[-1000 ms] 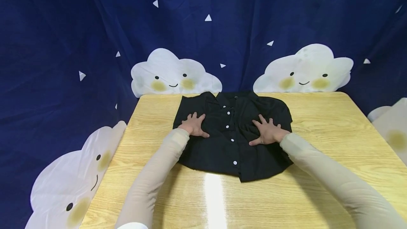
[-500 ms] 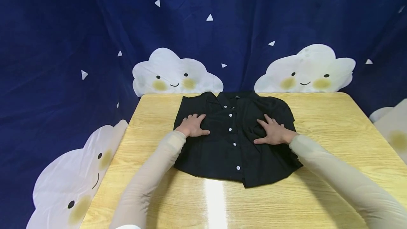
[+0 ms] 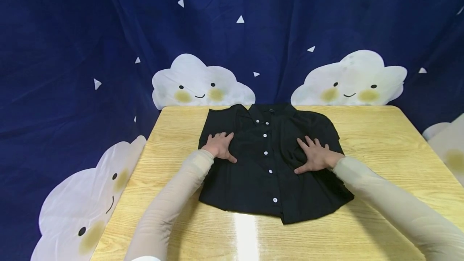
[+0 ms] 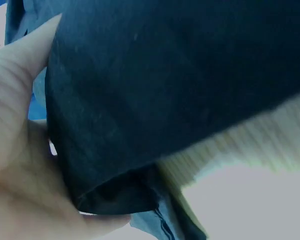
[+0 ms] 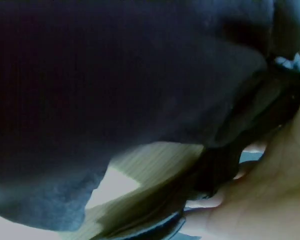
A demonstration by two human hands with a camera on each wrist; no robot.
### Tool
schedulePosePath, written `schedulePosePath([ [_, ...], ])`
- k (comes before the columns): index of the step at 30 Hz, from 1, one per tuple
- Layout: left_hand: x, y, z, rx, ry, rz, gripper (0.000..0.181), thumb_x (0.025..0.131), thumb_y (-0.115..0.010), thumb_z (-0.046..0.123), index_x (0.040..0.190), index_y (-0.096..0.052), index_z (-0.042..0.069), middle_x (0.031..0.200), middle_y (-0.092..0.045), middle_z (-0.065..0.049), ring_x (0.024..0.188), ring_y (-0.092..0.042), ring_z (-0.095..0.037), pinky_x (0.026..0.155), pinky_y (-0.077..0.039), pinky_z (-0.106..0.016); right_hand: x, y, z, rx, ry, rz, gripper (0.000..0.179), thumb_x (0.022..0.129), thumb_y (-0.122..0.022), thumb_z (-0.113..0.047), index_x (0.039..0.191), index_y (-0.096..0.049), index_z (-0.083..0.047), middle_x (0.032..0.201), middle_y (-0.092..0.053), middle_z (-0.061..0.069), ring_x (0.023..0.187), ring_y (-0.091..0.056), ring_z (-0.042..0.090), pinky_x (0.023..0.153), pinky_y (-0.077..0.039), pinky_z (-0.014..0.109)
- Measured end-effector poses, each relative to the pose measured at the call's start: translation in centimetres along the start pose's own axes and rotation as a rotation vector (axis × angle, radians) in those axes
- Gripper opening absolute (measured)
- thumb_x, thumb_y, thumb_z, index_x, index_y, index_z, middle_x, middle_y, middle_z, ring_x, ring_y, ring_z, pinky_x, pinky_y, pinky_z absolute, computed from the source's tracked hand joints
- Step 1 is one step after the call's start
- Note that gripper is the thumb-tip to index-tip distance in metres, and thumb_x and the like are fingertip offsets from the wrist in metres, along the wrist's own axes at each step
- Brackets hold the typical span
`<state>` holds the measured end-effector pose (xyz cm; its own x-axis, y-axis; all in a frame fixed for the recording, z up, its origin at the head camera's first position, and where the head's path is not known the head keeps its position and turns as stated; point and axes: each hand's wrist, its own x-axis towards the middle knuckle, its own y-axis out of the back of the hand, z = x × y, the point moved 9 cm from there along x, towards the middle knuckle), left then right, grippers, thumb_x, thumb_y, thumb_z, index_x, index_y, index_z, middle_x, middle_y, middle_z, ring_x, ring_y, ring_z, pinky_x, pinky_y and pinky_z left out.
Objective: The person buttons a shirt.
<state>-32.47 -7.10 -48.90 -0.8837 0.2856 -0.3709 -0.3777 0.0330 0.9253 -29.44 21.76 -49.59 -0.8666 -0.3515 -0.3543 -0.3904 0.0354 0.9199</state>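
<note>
A black short-sleeved button-up shirt (image 3: 250, 188) lies front up on the table, collar toward the far edge, a row of white buttons down its middle. My left hand (image 3: 220, 146) rests on its left half with fingers and thumb spread. On the right half, beside some creases, my right hand (image 3: 316, 156) also lies with spread fingers. In the left wrist view, dark cloth (image 4: 155, 90) fills the space beside the thumb and palm. Dark fabric (image 5: 115, 75) covers most of the right wrist view, with that hand at the right edge.
The light wooden table (image 3: 174, 128) extends around the shirt, with a bright glare strip in front. Behind it hangs a dark blue curtain (image 3: 224, 11) printed with smiling clouds (image 3: 199, 77) and small white triangles.
The shirt's lower hem has shifted toward me, and its right side has spread outward. My right hand has moved slightly right and nearer; my left has stayed almost in place.
</note>
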Motion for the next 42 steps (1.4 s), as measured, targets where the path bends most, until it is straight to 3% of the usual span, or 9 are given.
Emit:
schedulePosePath([
  [5, -0.3, -0.5, 0.2, 0.018, -0.01, -0.055, 0.109, 0.07, -0.072, 0.063, 0.152, -0.015, 0.019, 0.156, -0.016, -0.013, 0.141, -0.015, -0.032, 0.108, -0.012, -0.058, -0.6, -0.4, 0.2, 0.003, 0.012, -0.041, 0.127, 0.062, -0.068, -0.075, 0.149, -0.012, 0.0, 0.15, -0.004, 0.033, 0.131, -0.008, 0.059, 0.094, -0.012, 0.075],
  [8, -0.3, -0.5, 0.2, -0.029, -0.012, -0.072, 0.103, 0.075, -0.066, 0.065, 0.152, -0.017, 0.019, 0.156, -0.014, -0.013, 0.142, -0.012, -0.032, 0.108, -0.011, -0.058, -0.7, -0.3, 0.2, 0.045, 0.035, -0.056, 0.12, 0.069, -0.061, -0.075, 0.149, -0.014, 0.0, 0.15, -0.005, 0.033, 0.131, -0.007, 0.059, 0.094, -0.011, 0.075],
  [13, 0.0, 0.6, -0.4, -0.168, -0.006, 0.025, 0.076, 0.088, -0.052, 0.06, 0.147, -0.033, 0.015, 0.151, -0.027, -0.015, 0.137, -0.023, -0.036, 0.107, -0.021, -0.053, -0.4, 1.4, 0.5, 0.173, 0.061, 0.054, 0.095, 0.085, -0.054, -0.065, 0.142, -0.03, 0.007, 0.144, -0.023, 0.036, 0.129, -0.024, 0.055, 0.098, -0.021, 0.068],
  [15, 0.2, 0.7, -0.6, -0.187, -0.001, 0.051, 0.069, 0.091, -0.051, 0.055, 0.146, -0.036, 0.016, 0.149, -0.029, -0.015, 0.135, -0.027, -0.036, 0.105, -0.027, -0.051, -0.1, 2.1, 0.7, 0.196, 0.056, 0.107, 0.093, 0.085, -0.057, -0.061, 0.139, -0.033, 0.011, 0.14, -0.029, 0.036, 0.125, -0.031, 0.053, 0.098, -0.026, 0.065],
  [18, 0.5, 0.3, -0.8, -0.157, 0.005, 0.033, 0.069, 0.09, -0.056, 0.05, 0.147, -0.034, 0.019, 0.15, -0.026, -0.015, 0.135, -0.025, -0.035, 0.103, -0.031, -0.05, 0.3, 2.2, 1.0, 0.169, 0.028, 0.134, 0.097, 0.08, -0.065, -0.058, 0.139, -0.031, 0.011, 0.137, -0.03, 0.036, 0.122, -0.033, 0.053, 0.096, -0.029, 0.064],
  [26, 1.0, 0.0, -0.3, -0.07, 0.01, -0.012, 0.075, 0.087, -0.062, 0.048, 0.149, -0.029, 0.02, 0.151, -0.022, -0.016, 0.137, -0.021, -0.035, 0.104, -0.03, -0.05, 1.1, 1.0, 1.1, 0.058, -0.003, 0.061, 0.102, 0.077, -0.069, -0.054, 0.146, -0.022, 0.004, 0.143, -0.02, 0.034, 0.127, -0.019, 0.056, 0.089, -0.022, 0.075],
  [38, 0.7, -0.2, -0.3, -0.077, 0.02, -0.062, 0.091, 0.079, -0.07, 0.053, 0.15, -0.024, 0.022, 0.155, -0.014, -0.014, 0.141, -0.015, -0.032, 0.108, -0.022, -0.05, 0.2, 0.1, 1.5, 0.065, 0.011, -0.071, 0.111, 0.074, -0.071, -0.056, 0.148, -0.012, 0.001, 0.149, -0.004, 0.033, 0.131, -0.003, 0.06, 0.094, -0.013, 0.075],
  [42, 0.8, -0.1, -0.3, -0.075, 0.014, -0.069, 0.091, 0.079, -0.068, 0.055, 0.15, -0.024, 0.021, 0.155, -0.015, -0.015, 0.14, -0.015, -0.033, 0.109, -0.018, -0.052, -0.2, 0.4, 1.5, 0.105, 0.046, -0.097, 0.109, 0.077, -0.065, -0.062, 0.148, -0.015, 0.003, 0.149, -0.006, 0.034, 0.131, -0.003, 0.059, 0.095, -0.012, 0.074],
])
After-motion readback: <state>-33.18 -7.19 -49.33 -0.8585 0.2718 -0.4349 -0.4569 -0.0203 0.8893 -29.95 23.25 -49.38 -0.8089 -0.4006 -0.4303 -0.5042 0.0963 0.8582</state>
